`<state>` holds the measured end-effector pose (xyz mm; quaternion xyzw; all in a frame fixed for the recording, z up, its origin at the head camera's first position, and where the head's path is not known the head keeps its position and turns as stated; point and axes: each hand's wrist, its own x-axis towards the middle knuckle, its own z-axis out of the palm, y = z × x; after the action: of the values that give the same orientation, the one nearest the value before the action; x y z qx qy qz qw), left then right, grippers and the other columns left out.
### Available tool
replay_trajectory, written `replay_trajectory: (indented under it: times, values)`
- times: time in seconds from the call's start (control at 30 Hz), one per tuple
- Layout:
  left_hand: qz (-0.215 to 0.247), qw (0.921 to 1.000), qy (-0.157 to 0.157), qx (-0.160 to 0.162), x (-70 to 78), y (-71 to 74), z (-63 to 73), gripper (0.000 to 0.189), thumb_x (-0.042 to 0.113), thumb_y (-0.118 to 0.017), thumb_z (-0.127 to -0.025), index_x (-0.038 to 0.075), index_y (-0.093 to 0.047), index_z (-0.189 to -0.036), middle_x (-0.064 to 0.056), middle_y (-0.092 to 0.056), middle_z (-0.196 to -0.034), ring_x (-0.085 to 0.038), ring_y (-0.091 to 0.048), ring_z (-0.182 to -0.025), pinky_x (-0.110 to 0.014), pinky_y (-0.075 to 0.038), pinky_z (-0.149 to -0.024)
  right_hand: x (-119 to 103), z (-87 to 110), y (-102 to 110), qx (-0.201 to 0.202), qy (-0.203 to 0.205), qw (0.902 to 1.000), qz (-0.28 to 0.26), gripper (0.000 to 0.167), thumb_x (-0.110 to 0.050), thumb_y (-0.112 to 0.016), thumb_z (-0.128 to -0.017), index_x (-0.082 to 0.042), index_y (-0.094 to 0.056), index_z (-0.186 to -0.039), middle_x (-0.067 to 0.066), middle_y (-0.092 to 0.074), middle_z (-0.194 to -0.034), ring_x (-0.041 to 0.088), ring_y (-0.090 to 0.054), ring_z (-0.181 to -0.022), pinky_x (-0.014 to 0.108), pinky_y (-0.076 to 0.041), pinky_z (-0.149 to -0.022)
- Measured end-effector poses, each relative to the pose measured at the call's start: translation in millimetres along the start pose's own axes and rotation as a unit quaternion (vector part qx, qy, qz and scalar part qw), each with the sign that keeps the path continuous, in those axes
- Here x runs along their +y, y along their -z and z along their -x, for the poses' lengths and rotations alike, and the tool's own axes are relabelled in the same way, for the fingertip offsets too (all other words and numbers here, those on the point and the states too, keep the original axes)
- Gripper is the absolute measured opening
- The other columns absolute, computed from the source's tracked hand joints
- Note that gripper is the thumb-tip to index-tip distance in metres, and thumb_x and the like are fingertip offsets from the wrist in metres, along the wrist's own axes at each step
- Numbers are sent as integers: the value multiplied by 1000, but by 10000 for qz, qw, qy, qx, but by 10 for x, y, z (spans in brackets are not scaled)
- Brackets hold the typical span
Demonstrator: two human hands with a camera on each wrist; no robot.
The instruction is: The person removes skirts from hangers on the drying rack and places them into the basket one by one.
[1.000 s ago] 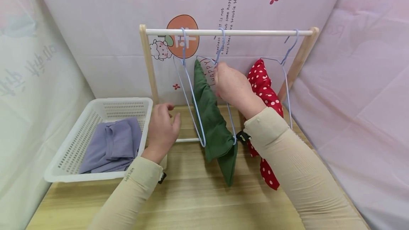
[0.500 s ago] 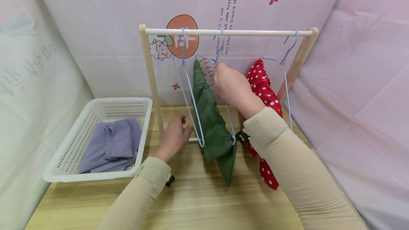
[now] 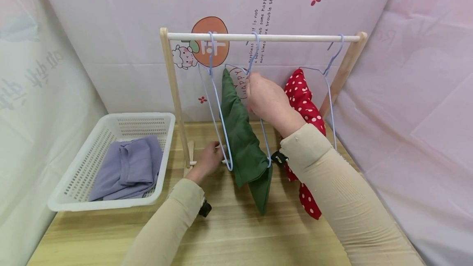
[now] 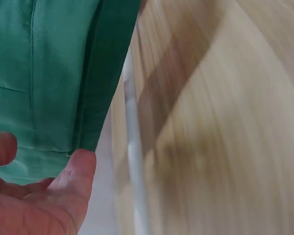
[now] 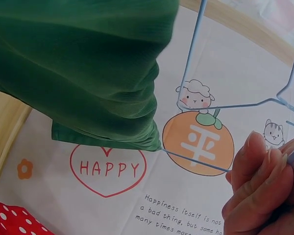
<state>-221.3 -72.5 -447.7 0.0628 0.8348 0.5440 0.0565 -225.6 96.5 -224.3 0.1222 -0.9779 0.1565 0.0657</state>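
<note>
The right hand [image 3: 271,102] is pinching the neck of a light blue wire clothes hanger [image 3: 249,67], its fingers curling closely together at the wire. A dark green folded fabric garment [image 3: 242,143] is draping over this hanger, sloping downward with a pointed corner dangling at its lower end. The left hand [image 3: 210,159] is hovering low beside the garment, its thumb and fingers lying apart and holding nothing; in the left wrist view a fingertip is overlapping the cloth's edge, and whether it is touching, I cannot tell.

Just beside that hand, a second light blue wire hanger [image 3: 211,69] is hanging. Near the rack's right end, a third light blue wire hanger [image 3: 327,71] is carrying a red fabric garment with white dots [image 3: 304,97]. All 3 hangers are hooking over the white rod of a pale wooden rack [image 3: 299,37], which is standing on a wood-grain table [image 3: 221,237]. Left of the rack, a white perforated plastic basket [image 3: 103,205] is holding a folded purple-grey cloth [image 3: 136,163].
</note>
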Motion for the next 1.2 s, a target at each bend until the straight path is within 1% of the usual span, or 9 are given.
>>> replay_trajectory:
  times: [0.1,0.2,0.3,0.43,0.6,0.8,0.93,1.07,1.2]
  values:
    - [648,9975,261,-128,-37,-45,-14,56,26,-48,-111,-13,-39,-150,-30,-65,-131,-37,-68,-115,-51,-50,-108,-3,6,0,-13,-25,10000,12,34,-31,-41,-113,-3,-49,-131,15,-70,-107,29,-75,-92,40,-63,-78]
    - [1647,9840,629,-266,-71,-93,-39,53,25,-47,-112,-12,-40,-149,-21,-66,-113,-28,-69,-97,-45,-58,-96,-7,15,2,-18,-44,10000,-3,35,-31,-41,-113,-3,-48,-132,15,-70,-109,29,-75,-92,40,-63,-78]
    - [2868,9517,1007,-428,-100,-142,-75,46,25,-43,-113,-8,-45,-145,-6,-64,-94,-14,-66,-79,-34,-62,-78,-12,25,1,-1,-52,10000,-29,35,-32,-40,-113,-4,-48,-133,15,-71,-108,28,-74,-92,40,-63,-77]
    - [3695,9186,1324,-469,-130,-181,-116,34,23,-41,-112,-2,-52,-132,1,-67,-80,-7,-67,-67,-25,-59,-65,-17,38,-2,23,-29,10000,-17,36,-32,-40,-113,-4,-48,-134,15,-70,-107,28,-74,-90,39,-63,-76]
    - [3951,9029,1666,-316,-133,-206,-125,27,26,-44,-112,4,-53,-123,3,-59,-74,-7,-62,-61,-26,-57,-61,-29,45,-3,41,-56,10000,32,35,-32,-41,-113,-4,-48,-133,13,-70,-101,26,-73,-83,38,-62,-72]
    - [4009,8982,1791,-192,-115,-246,-117,28,30,-48,-111,4,-50,-120,2,-52,-70,-6,-53,-53,-24,-50,-52,-38,55,-5,76,-54,9999,54,35,-32,-43,-113,-4,-48,-132,12,-70,-98,25,-72,-79,37,-62,-69]
    - [4162,8909,1810,-173,-116,-268,-106,24,31,-49,-111,7,-50,-108,3,-50,-66,-6,-48,-50,-23,-46,-50,-43,67,-8,84,-70,9999,53,33,-31,-42,-113,-4,-48,-130,11,-69,-94,25,-72,-77,36,-62,-68]
    - [4378,8792,1875,-145,-122,-268,-96,24,31,-49,-111,11,-51,-98,5,-51,-66,-6,-50,-53,-24,-48,-52,-48,78,-10,91,-88,9999,50,33,-31,-42,-113,-4,-49,-130,12,-69,-94,25,-72,-76,36,-62,-68]
    - [4648,8659,1844,-138,-130,-261,-103,24,32,-48,-112,12,-56,-101,5,-60,-74,-7,-61,-64,-25,-54,-61,-48,86,-11,101,-77,9999,74,33,-31,-43,-113,-4,-49,-130,12,-68,-94,25,-72,-76,36,-62,-68]
